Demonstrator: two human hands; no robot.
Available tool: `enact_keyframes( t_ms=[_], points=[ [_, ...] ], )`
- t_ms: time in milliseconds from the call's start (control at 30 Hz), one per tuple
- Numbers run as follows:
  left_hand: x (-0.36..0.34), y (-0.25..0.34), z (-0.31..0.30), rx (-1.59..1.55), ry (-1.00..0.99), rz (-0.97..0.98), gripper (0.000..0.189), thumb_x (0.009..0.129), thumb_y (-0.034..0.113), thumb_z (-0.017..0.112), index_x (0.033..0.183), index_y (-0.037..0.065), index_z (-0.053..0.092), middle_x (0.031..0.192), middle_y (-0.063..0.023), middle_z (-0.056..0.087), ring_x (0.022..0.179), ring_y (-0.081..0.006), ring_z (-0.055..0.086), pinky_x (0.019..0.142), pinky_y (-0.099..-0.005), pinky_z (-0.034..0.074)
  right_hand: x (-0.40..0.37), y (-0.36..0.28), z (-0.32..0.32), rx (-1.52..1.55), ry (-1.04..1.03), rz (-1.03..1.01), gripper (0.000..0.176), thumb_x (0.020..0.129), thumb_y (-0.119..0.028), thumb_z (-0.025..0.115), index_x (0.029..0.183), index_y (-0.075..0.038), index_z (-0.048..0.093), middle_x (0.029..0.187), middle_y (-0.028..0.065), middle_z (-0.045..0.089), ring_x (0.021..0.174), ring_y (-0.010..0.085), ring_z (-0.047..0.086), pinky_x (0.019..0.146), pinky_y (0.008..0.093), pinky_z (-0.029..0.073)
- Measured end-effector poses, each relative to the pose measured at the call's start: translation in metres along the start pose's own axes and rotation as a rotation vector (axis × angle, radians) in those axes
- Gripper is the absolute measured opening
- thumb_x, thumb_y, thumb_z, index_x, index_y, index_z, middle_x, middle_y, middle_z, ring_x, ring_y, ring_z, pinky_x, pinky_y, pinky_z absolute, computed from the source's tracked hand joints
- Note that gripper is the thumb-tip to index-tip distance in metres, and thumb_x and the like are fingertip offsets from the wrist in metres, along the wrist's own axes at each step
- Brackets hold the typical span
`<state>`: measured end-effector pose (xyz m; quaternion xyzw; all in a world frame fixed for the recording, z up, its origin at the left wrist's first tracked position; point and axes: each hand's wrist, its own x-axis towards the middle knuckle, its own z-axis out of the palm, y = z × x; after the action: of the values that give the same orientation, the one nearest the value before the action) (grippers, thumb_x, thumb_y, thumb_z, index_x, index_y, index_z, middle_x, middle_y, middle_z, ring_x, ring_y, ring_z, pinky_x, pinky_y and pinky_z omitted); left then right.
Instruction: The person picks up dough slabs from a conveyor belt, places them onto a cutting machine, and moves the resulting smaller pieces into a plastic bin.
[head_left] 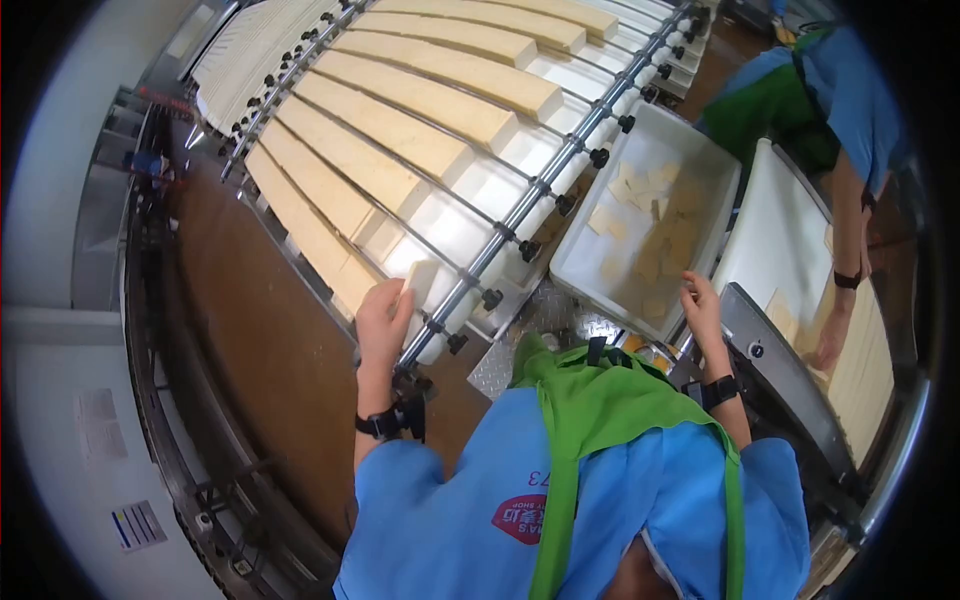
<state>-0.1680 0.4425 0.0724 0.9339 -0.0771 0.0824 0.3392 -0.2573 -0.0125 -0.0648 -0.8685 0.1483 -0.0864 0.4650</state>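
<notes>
Long pale-yellow slabs (400, 98), like bread or cake, lie side by side in lanes split by metal rods. My left hand (382, 322) is at the near end of the leftmost lanes, its fingers closed around a small pale-yellow slice (421, 279); the fingertips are partly hidden. To the right, my right hand (703, 303) hovers by the near right edge of a white plastic bin (572, 262). Its fingers are loosely curved and apart, with nothing visible in them. Several thin flat pieces (640, 190) lie scattered inside the bin.
A metal rail (562, 160) with black knobs (599, 158) crosses the lane ends. At right, a co-worker's hand (828, 345) reaches over a conveyor (775, 215) carrying pale slices. Brown floor (240, 300) and a dark metal frame (190, 440) lie to the left.
</notes>
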Motion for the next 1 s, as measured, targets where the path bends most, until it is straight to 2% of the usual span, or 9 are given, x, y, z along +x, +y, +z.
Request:
enact_keyframes(
  t_ms=[100, 133, 233, 367, 533, 667, 733, 933, 1000],
  points=[
    [-0.036, -0.008, -0.014, 0.365, 0.107, 0.263, 0.015, 0.072, 0.011, 0.063, 0.083, 0.0, 0.062, 0.108, -0.0173, 0.055, 0.105, -0.0356, 0.048, 0.084, -0.04, 0.041, 0.0, -0.005, -0.001, -0.002, -0.031, -0.022, 0.027, 0.078, -0.003, 0.052, 0.105, 0.001, 0.053, 0.097, 0.0137, 0.058, 0.076, 0.0218, 0.059, 0.065, 0.0293, 0.047],
    [-0.048, -0.015, -0.014, 0.403, 0.047, 0.215, 0.012, 0.072, 0.009, 0.063, 0.079, 0.0, 0.061, 0.118, -0.0183, 0.047, 0.113, -0.0385, 0.04, 0.089, -0.0431, 0.037, 0.002, -0.004, 0.0, -0.005, -0.034, -0.06, 0.027, 0.078, -0.003, 0.052, 0.105, 0.001, 0.053, 0.096, 0.0138, 0.058, 0.075, 0.0219, 0.059, 0.065, 0.0292, 0.047],
    [-0.064, -0.025, -0.007, 0.628, 0.114, 0.139, 0.01, 0.073, 0.008, 0.062, 0.08, 0.001, 0.06, 0.12, -0.0176, 0.046, 0.114, -0.0363, 0.039, 0.092, -0.043, 0.035, 0.003, -0.008, -0.001, -0.037, -0.097, -0.094, 0.026, 0.079, -0.003, 0.053, 0.104, 0.0, 0.054, 0.094, 0.0122, 0.057, 0.075, 0.0188, 0.057, 0.064, 0.0277, 0.046],
    [-0.063, -0.054, 0.004, 0.623, 0.274, 0.161, 0.013, 0.071, 0.008, 0.064, 0.08, 0.0, 0.058, 0.12, -0.0184, 0.046, 0.114, -0.0376, 0.039, 0.093, -0.0439, 0.033, 0.003, -0.012, -0.003, -0.032, -0.158, -0.076, 0.025, 0.079, -0.002, 0.053, 0.104, 0.001, 0.054, 0.093, 0.0114, 0.056, 0.075, 0.0177, 0.057, 0.064, 0.0267, 0.046],
    [-0.053, -0.076, 0.007, 0.443, 0.31, 0.092, 0.018, 0.071, 0.009, 0.065, 0.084, 0.001, 0.056, 0.124, -0.0189, 0.043, 0.118, -0.0359, 0.035, 0.094, -0.0429, 0.032, 0.003, -0.005, -0.004, 0.004, -0.173, -0.062, 0.025, 0.078, -0.002, 0.052, 0.102, 0.002, 0.054, 0.092, 0.0122, 0.057, 0.074, 0.0195, 0.057, 0.064, 0.0271, 0.045],
    [-0.05, -0.073, 0.007, 0.497, 0.327, -0.004, 0.037, 0.069, 0.011, 0.067, 0.101, 0.0, 0.053, 0.122, -0.0203, 0.043, 0.116, -0.0369, 0.035, 0.094, -0.0441, 0.033, 0.001, -0.006, -0.007, 0.023, -0.177, -0.034, 0.025, 0.079, -0.002, 0.051, 0.103, 0.002, 0.054, 0.093, 0.0118, 0.057, 0.077, 0.0193, 0.057, 0.066, 0.0265, 0.046],
    [-0.045, -0.06, 0.009, 0.559, 0.328, -0.047, 0.046, 0.067, 0.011, 0.067, 0.108, -0.001, 0.049, 0.122, -0.0219, 0.043, 0.115, -0.0381, 0.037, 0.094, -0.0441, 0.034, 0.0, -0.003, -0.005, 0.061, -0.127, -0.104, 0.024, 0.077, -0.002, 0.051, 0.101, 0.002, 0.055, 0.09, 0.0131, 0.057, 0.07, 0.0196, 0.056, 0.062, 0.0266, 0.044],
    [-0.024, -0.089, 0.003, 0.803, -0.053, 0.006, 0.053, 0.069, 0.009, 0.061, 0.118, -0.004, 0.045, 0.124, -0.0254, 0.041, 0.111, -0.0391, 0.042, 0.096, -0.0418, 0.034, -0.002, -0.001, -0.011, 0.111, -0.054, -0.172, 0.026, 0.075, -0.004, 0.049, 0.1, -0.001, 0.057, 0.093, 0.0139, 0.059, 0.08, 0.0245, 0.057, 0.071, 0.0313, 0.045],
    [-0.007, -0.044, 0.007, 0.685, -0.09, -0.115, 0.056, 0.073, 0.009, 0.06, 0.124, -0.002, 0.041, 0.128, -0.0254, 0.037, 0.117, -0.0385, 0.037, 0.099, -0.0415, 0.031, -0.008, -0.004, -0.028, 0.183, -0.043, -0.07, 0.024, 0.077, -0.004, 0.048, 0.099, -0.001, 0.058, 0.093, 0.0139, 0.059, 0.08, 0.0239, 0.057, 0.071, 0.0311, 0.045]
  ],
)
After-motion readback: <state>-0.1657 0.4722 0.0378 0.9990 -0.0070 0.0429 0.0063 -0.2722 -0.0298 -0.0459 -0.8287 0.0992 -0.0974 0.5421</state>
